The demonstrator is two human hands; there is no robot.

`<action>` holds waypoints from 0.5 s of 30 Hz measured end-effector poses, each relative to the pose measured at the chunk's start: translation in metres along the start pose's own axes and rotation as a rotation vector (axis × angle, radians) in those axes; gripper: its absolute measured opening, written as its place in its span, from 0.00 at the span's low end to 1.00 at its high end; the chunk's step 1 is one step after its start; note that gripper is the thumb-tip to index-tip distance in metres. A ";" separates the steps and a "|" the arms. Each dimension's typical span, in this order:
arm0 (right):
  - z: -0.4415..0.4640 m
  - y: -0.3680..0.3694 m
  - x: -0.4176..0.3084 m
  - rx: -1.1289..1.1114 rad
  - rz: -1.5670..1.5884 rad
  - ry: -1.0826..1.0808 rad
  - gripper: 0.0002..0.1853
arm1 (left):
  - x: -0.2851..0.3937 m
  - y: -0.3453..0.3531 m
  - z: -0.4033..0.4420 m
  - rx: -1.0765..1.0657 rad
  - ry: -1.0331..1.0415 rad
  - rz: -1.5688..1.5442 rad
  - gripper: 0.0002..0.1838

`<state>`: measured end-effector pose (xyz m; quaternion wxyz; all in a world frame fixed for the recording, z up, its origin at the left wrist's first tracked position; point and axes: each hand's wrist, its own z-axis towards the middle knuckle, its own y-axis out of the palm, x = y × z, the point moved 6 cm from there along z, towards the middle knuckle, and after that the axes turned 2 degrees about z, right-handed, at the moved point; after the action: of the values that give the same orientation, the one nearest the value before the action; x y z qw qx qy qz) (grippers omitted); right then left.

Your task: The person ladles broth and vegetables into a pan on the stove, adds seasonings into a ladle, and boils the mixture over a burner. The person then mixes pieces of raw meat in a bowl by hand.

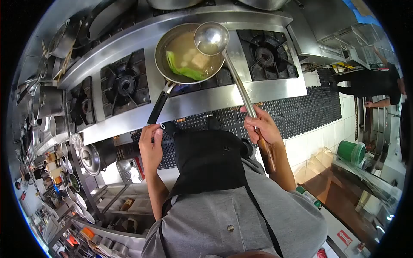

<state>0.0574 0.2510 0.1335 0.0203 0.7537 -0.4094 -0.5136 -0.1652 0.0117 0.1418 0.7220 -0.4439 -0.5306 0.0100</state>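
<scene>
A frying pan (160,71) sits over a burner, holding cloudy broth (183,43), a green leafy vegetable (180,69) and pale chunks (198,60). My left hand (151,144) is closed around the end of the pan's black handle (159,105). In my right hand (266,127) is a long ladle with a metal shaft (238,81) and a wooden grip (266,157). The ladle's round bowl (211,38) is over the pan's far right rim, hiding part of it; whether it touches the rim I cannot tell.
Burners flank the pan, one on the left (125,86) and one on the right (264,56). Pots (48,102) stand at the far left, beside a lidded pot (91,159). A person in black (370,84) stands at the right. A green bucket (350,152) sits at right.
</scene>
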 end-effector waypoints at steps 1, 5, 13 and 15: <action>0.000 0.000 -0.002 -0.004 -0.001 -0.017 0.18 | 0.001 0.001 0.002 -0.009 0.012 0.007 0.10; -0.003 0.003 -0.005 -0.026 0.044 0.001 0.18 | 0.009 0.002 0.006 0.019 0.041 0.001 0.10; 0.000 0.000 -0.007 -0.017 -0.013 -0.013 0.16 | 0.013 0.007 0.001 0.033 0.026 -0.014 0.10; 0.001 -0.001 -0.007 -0.027 -0.034 -0.022 0.16 | 0.014 0.008 -0.001 0.038 0.034 -0.006 0.10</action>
<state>0.0559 0.2570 0.1379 0.0171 0.7545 -0.3899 -0.5277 -0.1548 0.0228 0.1474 0.7391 -0.4286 -0.5195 0.0102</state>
